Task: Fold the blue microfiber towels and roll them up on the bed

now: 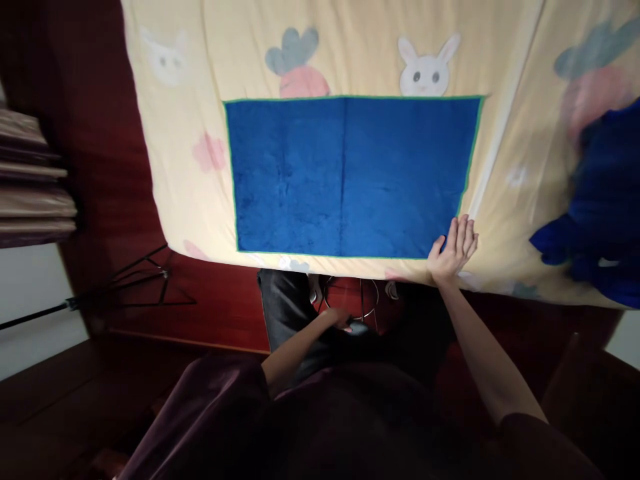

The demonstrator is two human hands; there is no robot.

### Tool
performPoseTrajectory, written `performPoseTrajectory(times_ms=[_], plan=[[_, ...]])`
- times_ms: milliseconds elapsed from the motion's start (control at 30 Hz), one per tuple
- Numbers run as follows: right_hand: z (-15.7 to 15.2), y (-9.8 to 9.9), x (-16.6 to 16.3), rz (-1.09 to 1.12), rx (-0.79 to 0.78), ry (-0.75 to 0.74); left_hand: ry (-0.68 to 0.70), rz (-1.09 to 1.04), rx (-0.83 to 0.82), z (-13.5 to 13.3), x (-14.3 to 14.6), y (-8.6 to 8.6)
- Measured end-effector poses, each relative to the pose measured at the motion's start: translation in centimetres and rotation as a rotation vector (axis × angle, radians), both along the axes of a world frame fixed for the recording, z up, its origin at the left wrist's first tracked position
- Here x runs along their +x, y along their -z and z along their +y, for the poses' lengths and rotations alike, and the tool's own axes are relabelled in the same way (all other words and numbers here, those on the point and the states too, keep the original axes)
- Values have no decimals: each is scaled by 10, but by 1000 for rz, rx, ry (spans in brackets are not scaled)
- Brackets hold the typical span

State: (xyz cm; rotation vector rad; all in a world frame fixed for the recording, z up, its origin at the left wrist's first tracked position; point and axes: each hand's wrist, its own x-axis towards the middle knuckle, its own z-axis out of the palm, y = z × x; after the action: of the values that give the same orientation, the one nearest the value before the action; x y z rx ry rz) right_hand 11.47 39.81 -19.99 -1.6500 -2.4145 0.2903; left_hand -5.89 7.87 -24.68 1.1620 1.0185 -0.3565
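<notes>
A blue towel (350, 175) with a green edge lies flat and folded in half on a pale yellow quilt (180, 187) printed with rabbits and carrots. My right hand (453, 250) rests flat on the towel's near right corner, fingers stretched out together. My left hand (340, 319) hangs low by my lap, below the bed's edge, curled round a small dark thing that I cannot make out.
A heap of dark blue cloth (600, 213) lies at the right on the quilt. Dark red wood (100, 167) surrounds the bed at the left. Folded brownish cloths (30, 180) are stacked at far left. A black wire hanger (150, 280) leans on the wood below.
</notes>
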Motion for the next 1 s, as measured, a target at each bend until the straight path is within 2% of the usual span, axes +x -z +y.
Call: performPoseTrajectory(times_ms=[67,133,233,333,433,500,567,667,733,800,900,1000], plan=[[0,1,0,21,3,8,65,66,-41,10,-17,2],[1,3,0,41,12,15,71,102,-33,16,-28,2],[1,4,-1,77,28,24,81,132,35,19,-29,-5],[-1,-3,-1,137,57,33,89,167,145,16,-23,-24],[-10,-11,1,211,91,102,-96,277,410,5,-36,-51],[-21,-13,5,251,116,231,-320,371,659,-5,-65,-68],[-34,-12,10,281,101,351,-544,534,858,-16,-111,-81],[-44,-12,19,303,-51,420,-761,851,976,-28,-191,-94],[-43,-17,23,307,-179,460,-775,963,987,-30,-237,-97],[-37,-26,26,309,-275,502,-697,984,944,-26,-267,-101],[-28,-44,25,284,-338,498,-563,948,905,-15,-285,-108],[-25,-60,23,288,-336,429,-524,936,914,-7,-285,-117]])
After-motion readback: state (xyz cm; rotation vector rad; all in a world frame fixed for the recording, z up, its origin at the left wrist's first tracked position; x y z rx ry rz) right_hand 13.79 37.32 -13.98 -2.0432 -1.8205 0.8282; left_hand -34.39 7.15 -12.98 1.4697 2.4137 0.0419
